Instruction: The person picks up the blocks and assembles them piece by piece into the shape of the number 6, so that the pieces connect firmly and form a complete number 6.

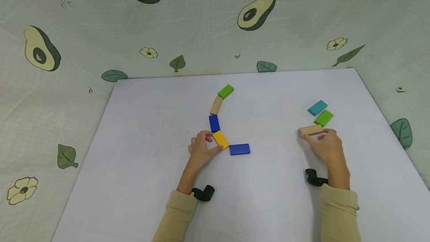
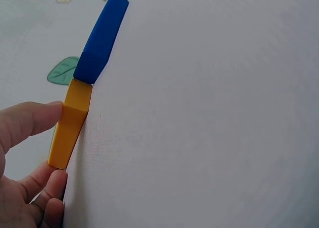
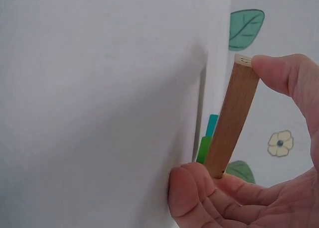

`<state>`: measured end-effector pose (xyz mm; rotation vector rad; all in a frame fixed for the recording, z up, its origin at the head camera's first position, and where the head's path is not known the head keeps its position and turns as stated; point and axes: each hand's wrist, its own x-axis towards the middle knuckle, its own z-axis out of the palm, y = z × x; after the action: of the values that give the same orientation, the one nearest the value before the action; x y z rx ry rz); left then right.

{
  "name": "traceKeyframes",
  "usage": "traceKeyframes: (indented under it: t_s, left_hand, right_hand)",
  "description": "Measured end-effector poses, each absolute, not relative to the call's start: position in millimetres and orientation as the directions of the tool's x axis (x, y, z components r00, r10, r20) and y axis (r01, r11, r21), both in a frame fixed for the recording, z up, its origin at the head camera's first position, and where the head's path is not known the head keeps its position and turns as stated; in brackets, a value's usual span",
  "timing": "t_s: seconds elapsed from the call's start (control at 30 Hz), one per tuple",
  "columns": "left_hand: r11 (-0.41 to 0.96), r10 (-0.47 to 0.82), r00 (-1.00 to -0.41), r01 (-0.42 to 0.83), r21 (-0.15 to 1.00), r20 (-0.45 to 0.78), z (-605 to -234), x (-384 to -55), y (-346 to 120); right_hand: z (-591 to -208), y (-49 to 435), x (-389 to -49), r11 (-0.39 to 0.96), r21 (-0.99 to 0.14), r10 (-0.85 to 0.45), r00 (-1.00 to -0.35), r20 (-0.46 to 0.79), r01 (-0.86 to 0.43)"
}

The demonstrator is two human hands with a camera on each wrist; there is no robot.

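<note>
My left hand [image 1: 200,151] pinches a yellow block [image 1: 221,140] lying on the white table, thumb at one end and fingers at the other. A blue block [image 1: 239,149] lies at its right end; another blue block [image 1: 214,123] lies at its upper end. My right hand [image 1: 326,146] holds a plain wooden block [image 3: 233,116] by its two ends, between thumb and fingers. That wooden block appears raised off the table, with its shadow beside it. Just beyond it lie a green block [image 1: 324,117] and a teal block [image 1: 317,107].
The curved row continues away from me with a wooden block [image 1: 216,105] and a green block [image 1: 226,91]. The white table [image 1: 161,122] ends at the back against an avocado-print cloth [image 1: 201,21]. A black wrist camera [image 1: 205,193] sits on my left wrist, another [image 1: 312,176] on my right.
</note>
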<state>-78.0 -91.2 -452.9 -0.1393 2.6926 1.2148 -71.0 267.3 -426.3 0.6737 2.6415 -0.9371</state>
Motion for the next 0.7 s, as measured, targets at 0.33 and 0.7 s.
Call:
traceKeyframes:
  t_s: [0.33, 0.7]
  left_hand:
    - [0.668, -0.01, -0.978, -0.16, 0.727, -0.206, -454.2, -78.7, -91.5]
    - [0.667, -0.011, -0.978, -0.163, 0.727, -0.208, -455.2, -78.3, -91.6]
  right_hand:
    - [-422.8, 263.3, -65.9, 0.687, -0.549, 0.301, -0.874, -0.382, 0.476]
    - [-422.5, 244.9, -65.5, 0.718, -0.596, 0.173, -0.922, -0.347, 0.359]
